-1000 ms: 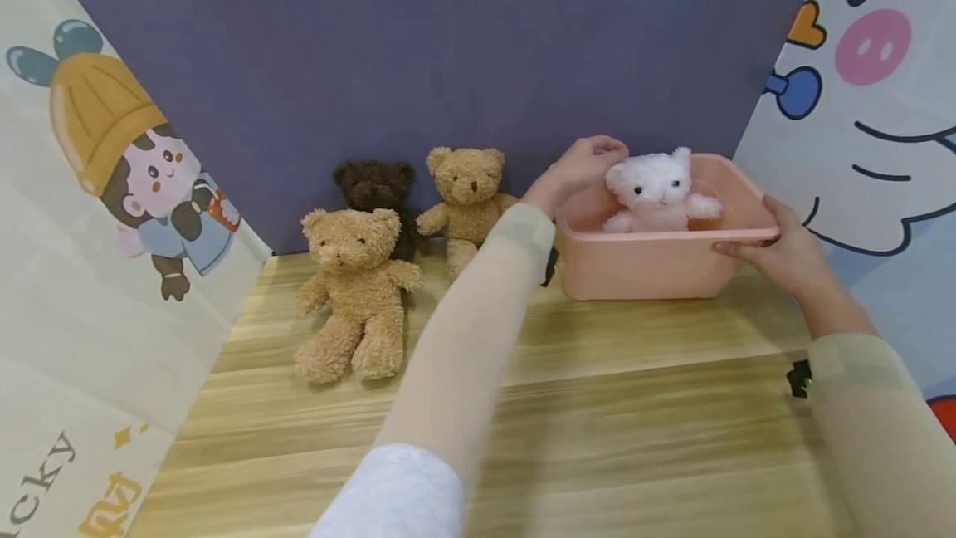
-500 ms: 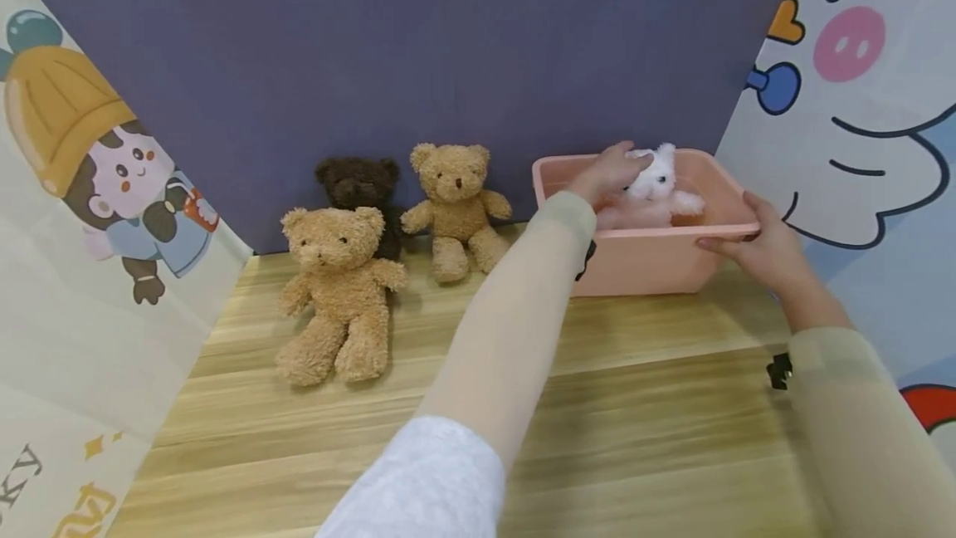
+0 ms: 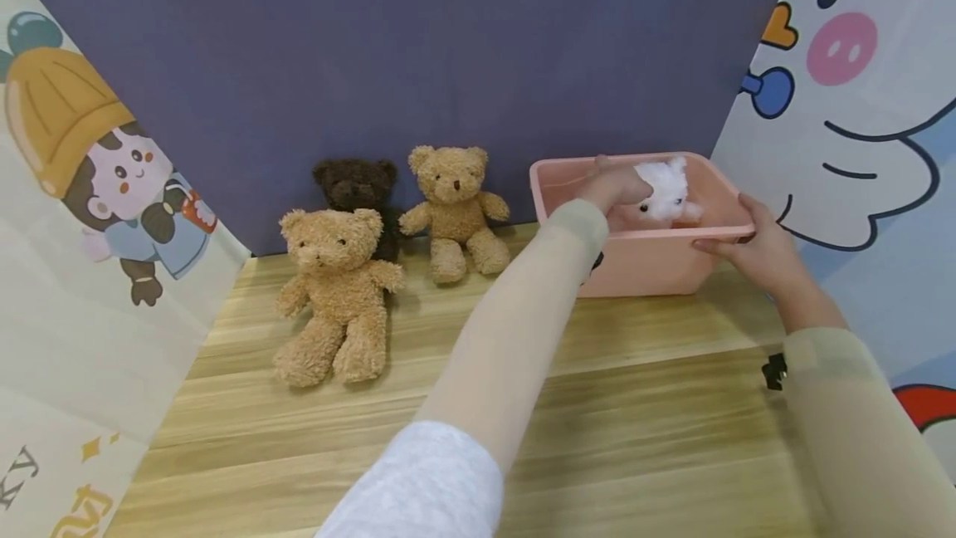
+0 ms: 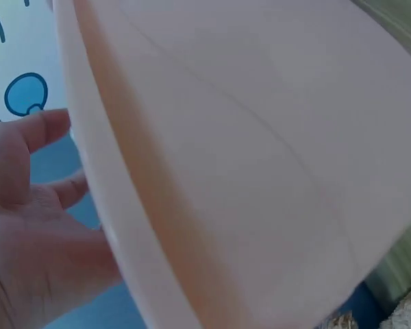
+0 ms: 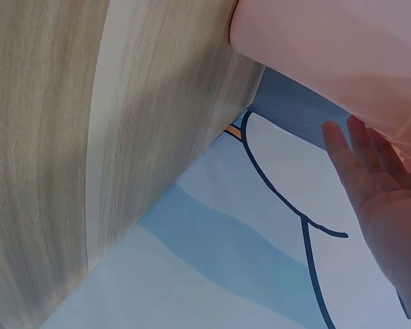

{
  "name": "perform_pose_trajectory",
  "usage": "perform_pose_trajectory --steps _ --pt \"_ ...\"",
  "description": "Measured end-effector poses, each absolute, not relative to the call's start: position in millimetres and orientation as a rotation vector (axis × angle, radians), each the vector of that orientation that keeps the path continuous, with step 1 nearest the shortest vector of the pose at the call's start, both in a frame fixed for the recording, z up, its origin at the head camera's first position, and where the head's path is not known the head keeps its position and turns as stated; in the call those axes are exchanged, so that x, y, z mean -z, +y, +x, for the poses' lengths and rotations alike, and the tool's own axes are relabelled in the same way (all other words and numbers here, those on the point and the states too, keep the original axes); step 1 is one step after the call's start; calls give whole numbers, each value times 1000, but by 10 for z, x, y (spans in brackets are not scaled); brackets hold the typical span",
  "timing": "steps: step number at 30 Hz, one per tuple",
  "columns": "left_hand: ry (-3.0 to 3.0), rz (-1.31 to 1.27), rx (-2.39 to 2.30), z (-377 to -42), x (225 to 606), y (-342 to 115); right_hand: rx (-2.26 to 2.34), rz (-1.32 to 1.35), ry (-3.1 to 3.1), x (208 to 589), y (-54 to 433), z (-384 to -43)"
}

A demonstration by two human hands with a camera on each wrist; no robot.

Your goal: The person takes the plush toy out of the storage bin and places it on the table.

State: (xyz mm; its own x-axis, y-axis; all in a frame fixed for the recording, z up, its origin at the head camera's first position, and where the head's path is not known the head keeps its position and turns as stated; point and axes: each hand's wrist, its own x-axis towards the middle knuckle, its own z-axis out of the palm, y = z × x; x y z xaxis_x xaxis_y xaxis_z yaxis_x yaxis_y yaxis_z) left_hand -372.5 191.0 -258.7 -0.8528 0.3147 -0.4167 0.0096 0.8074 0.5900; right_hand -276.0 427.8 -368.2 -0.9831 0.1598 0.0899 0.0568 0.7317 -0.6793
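A pink plastic bin (image 3: 638,268) stands at the right of the wooden tabletop. Inside it sits a fluffy white teddy bear (image 3: 665,189), its head tipped forward and its body mostly below the rim. My left hand (image 3: 616,186) reaches over the bin's left side and touches the bear's head. The bear hides its fingertips; the left wrist view shows the left hand (image 4: 41,205) behind the bin wall (image 4: 246,164), thumb and a finger apart. My right hand (image 3: 765,251) holds the bin's right front corner, thumb in front; in the right wrist view the right hand's fingers (image 5: 380,154) lie against the bin.
Two light-brown teddy bears (image 3: 339,293) (image 3: 457,210) and a dark-brown teddy bear (image 3: 357,185) sit at the left and back of the tabletop (image 3: 642,438). A dark blue panel (image 3: 411,48) rises behind. Printed cartoon panels (image 3: 889,189) flank both sides.
My left hand has moved from the bear's ear down into the bin. The white bear's head is lower and tilted. My right hand keeps its hold on the bin's corner.
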Motion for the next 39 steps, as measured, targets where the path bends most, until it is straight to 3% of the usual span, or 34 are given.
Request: perform_pose_trajectory --steps 3,10,23,39 --pt "2387 218 -1028 -3727 2673 1892 -1100 -167 -2785 3700 4284 -2775" --pt "2518 542 -985 -3688 2811 1865 -1120 -159 -2770 3739 4301 -2793" --pt "2582 762 -1085 -3624 2967 1924 -1118 -173 -2778 3701 4280 -2766" --pt "2507 587 -1600 -3564 2705 1929 -1101 -160 -2784 3727 4291 -2772"
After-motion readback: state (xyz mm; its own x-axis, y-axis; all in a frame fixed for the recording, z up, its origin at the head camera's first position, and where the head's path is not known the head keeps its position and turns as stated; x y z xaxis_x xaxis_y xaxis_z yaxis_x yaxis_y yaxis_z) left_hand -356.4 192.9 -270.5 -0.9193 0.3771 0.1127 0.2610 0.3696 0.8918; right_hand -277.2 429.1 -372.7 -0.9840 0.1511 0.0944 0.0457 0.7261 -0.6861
